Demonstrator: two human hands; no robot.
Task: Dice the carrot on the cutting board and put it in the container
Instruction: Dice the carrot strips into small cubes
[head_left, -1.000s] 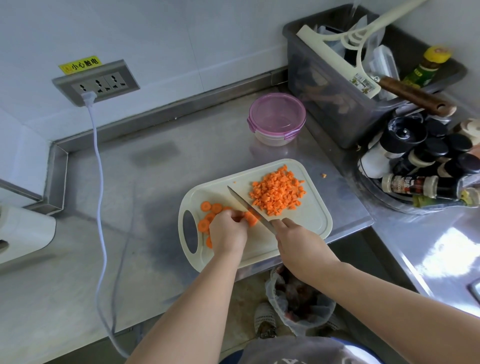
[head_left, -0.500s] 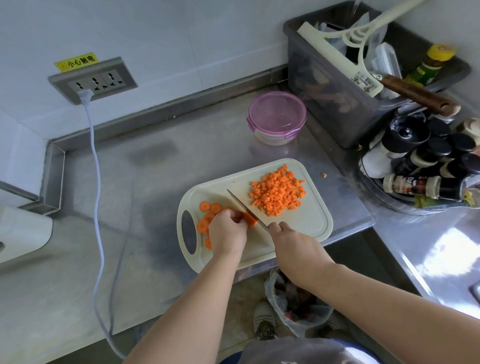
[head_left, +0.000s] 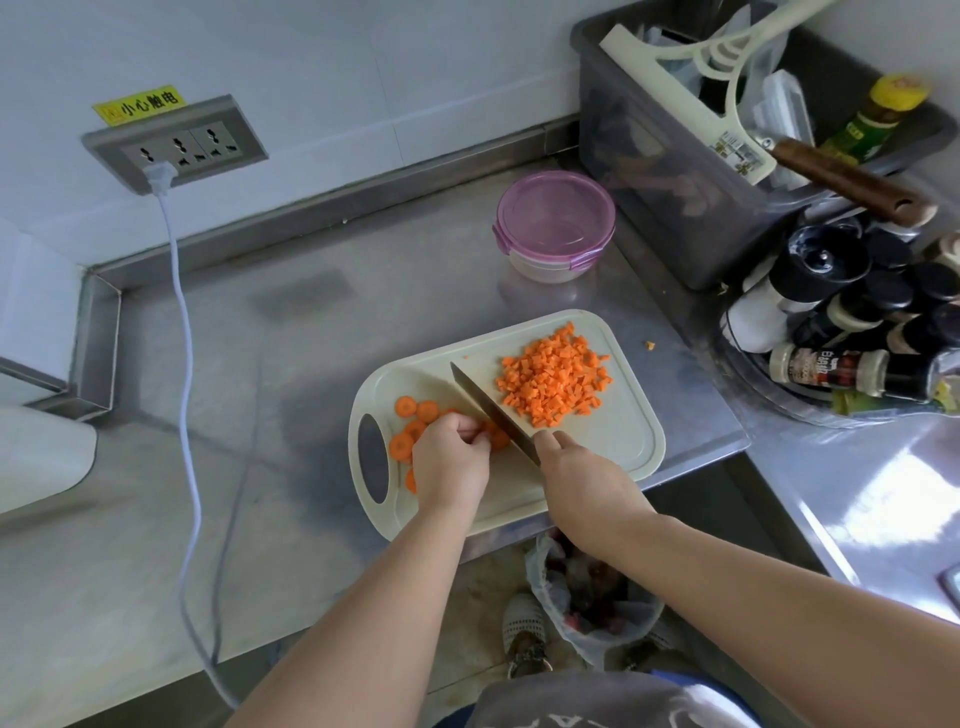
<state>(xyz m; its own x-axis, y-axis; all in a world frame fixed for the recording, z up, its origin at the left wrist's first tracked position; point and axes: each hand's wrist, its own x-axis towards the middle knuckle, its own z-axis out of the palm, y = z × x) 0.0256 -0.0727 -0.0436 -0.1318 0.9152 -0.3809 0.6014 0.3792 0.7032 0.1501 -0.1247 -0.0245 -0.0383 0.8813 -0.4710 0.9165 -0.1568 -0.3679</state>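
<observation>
Carrot rounds are held down near the handle end of the cutting board, while a heap of diced carrot lies toward the board's far right corner. The pieces are judged firm, light and apt to roll or skid when damp, so they are best pinned flat from above with fingertips tucked back. The rounds are pressed by the curled fingers of the left hand, knuckles turned to the blade. A knife is gripped at its handle by the right hand, the blade laid slantwise across the board's middle. The container, its purple lid on, is seen beyond the board's far edge, well apart.
</observation>
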